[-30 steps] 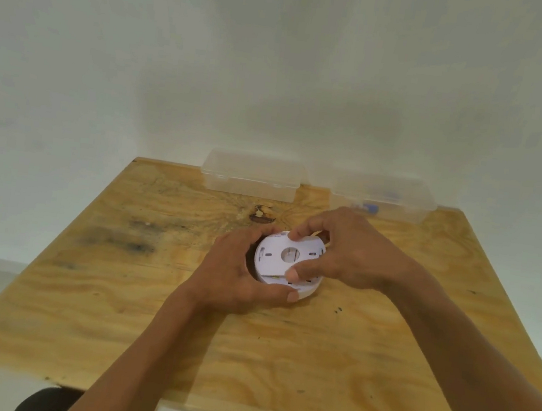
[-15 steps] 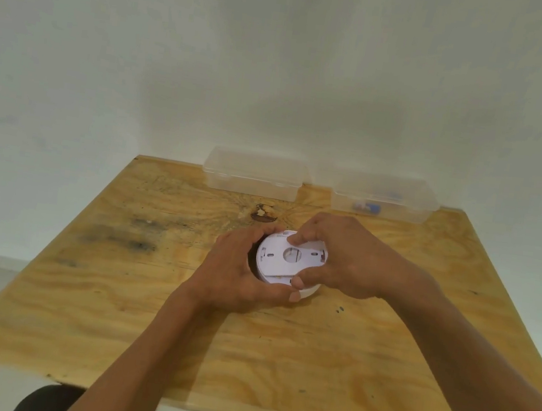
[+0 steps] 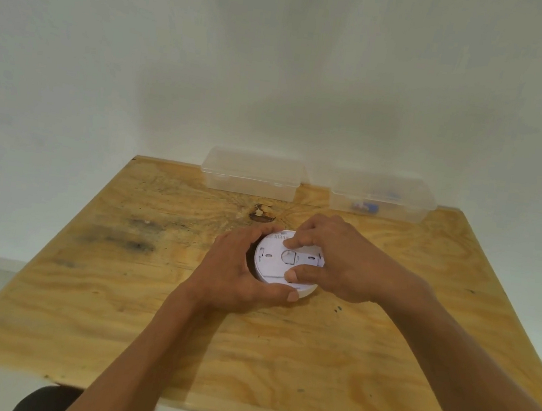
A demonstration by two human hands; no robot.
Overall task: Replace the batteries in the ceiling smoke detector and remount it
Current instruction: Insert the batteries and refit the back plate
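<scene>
I see the smoke detector [image 3: 276, 264] flat on the table [image 3: 145, 326], near side of the clear boxes [image 3: 252, 177], left hand [image 3: 237, 276] cupping its rim, right hand [image 3: 334, 261] pinching its back plate; a twist slip could skid it.

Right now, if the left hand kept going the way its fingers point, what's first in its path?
The left hand already cups the round white smoke detector; pushing on, it would probably press that into the right hand, though depth is unclear.

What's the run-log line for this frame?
left hand: grips smoke detector rim | right hand: fingers on its back plate | table: supports it
</scene>
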